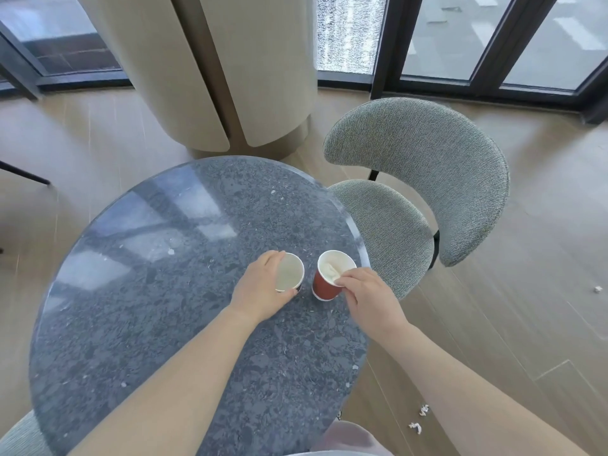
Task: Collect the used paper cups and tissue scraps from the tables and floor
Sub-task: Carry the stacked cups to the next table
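Two paper cups stand side by side on the round dark stone table. My left hand is wrapped around the left cup, which looks empty inside. The right cup is red outside and holds a white crumpled tissue. My right hand pinches the near rim of that red cup, fingertips touching the tissue. Small tissue scraps lie on the wooden floor at the lower right, and another scrap lies far right.
A grey upholstered chair is tucked against the table's right side. A wide beige column rises behind the table, with dark-framed windows beyond. A second chair's edge shows at the bottom left.
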`<state>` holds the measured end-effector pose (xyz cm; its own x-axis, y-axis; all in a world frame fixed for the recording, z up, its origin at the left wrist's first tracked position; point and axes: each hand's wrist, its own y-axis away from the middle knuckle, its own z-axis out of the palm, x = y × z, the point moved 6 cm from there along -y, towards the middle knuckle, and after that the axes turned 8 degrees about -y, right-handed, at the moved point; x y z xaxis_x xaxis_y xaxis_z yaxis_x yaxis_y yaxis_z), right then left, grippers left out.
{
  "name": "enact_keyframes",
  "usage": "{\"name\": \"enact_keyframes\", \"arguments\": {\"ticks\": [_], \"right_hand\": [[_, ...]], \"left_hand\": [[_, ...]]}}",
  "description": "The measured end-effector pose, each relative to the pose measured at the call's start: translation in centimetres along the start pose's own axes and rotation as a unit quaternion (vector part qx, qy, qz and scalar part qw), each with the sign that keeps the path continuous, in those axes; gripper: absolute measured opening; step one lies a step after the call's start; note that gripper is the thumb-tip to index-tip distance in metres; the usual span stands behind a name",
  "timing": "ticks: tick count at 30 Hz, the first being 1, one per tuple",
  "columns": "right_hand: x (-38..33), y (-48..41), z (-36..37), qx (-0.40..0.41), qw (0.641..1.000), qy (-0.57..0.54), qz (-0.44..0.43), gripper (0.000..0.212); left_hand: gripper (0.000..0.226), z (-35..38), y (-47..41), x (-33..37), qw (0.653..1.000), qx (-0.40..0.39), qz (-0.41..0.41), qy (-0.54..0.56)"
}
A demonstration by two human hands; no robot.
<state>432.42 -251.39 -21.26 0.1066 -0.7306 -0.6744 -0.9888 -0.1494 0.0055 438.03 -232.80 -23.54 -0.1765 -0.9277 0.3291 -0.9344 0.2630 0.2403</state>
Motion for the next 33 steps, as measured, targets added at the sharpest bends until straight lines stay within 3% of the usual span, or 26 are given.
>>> {"name": "enact_keyframes", "arguments": {"ticks": [8, 14, 18, 24, 33], "right_hand": [[-3.3, -1.1, -3.2, 0.103, 0.991, -0.029, -0.077, 0.02], [-7.2, -1.9, -4.2, 0.128, 0.98, -0.033, -0.151, 0.022], [-8.6, -2.0, -2.4, 0.07, 0.981, -0.048, -0.177, 0.019], [-6.9, -2.7, 2.2, -0.067, 0.987, -0.007, -0.146, 0.023], [-4.9, -2.8, 5.4, -0.15, 0.979, 0.035, -0.13, 0.027]], "left_hand": [[0.082, 0.3, 1.3, -0.1, 0.999, -0.001, -0.018, 0.03], [0.098, -0.7, 2.8, -0.8, 0.997, 0.021, -0.016, 0.067], [0.098, -1.3, 3.7, -2.1, 0.997, 0.037, -0.035, 0.058], [0.093, -1.6, 5.0, -3.0, 0.997, 0.043, -0.035, 0.057], [0.085, -0.4, 5.1, -2.5, 0.998, 0.019, -0.041, 0.045]]}}
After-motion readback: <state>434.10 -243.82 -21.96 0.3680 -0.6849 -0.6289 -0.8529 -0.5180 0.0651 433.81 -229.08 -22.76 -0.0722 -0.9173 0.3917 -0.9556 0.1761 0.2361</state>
